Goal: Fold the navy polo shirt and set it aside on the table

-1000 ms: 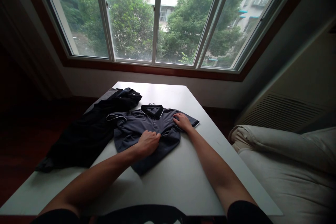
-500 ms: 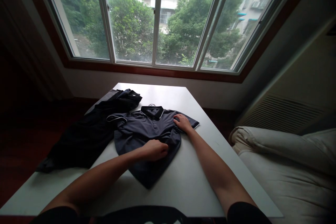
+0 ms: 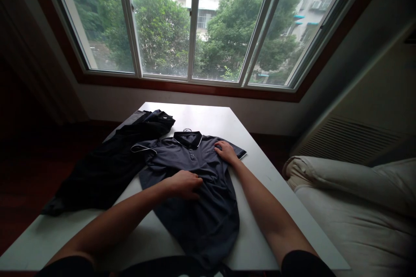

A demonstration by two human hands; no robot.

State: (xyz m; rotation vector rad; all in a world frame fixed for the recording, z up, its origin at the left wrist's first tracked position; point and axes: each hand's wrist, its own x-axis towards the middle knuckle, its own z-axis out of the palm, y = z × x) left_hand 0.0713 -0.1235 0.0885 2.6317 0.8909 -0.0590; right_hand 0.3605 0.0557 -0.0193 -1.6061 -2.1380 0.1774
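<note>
A dark grey polo shirt (image 3: 208, 207) with a black collar lies face up on the white table (image 3: 260, 225), its lower part spread toward me. My left hand (image 3: 185, 184) rests on the shirt's middle, fingers curled against the fabric. My right hand (image 3: 226, 151) lies flat on the shirt's right shoulder near the short sleeve, fingers stretched out.
A pile of black clothing (image 3: 107, 169) lies on the table's left side, touching the shirt's left sleeve. A pale sofa (image 3: 354, 207) stands close on the right. A wide window (image 3: 195, 21) runs behind the table. Dark floor lies to the left.
The shirt's bunched lower half has been drawn down toward me and now lies spread out. My left hand slid with the fabric toward me. My right hand stayed on the shoulder.
</note>
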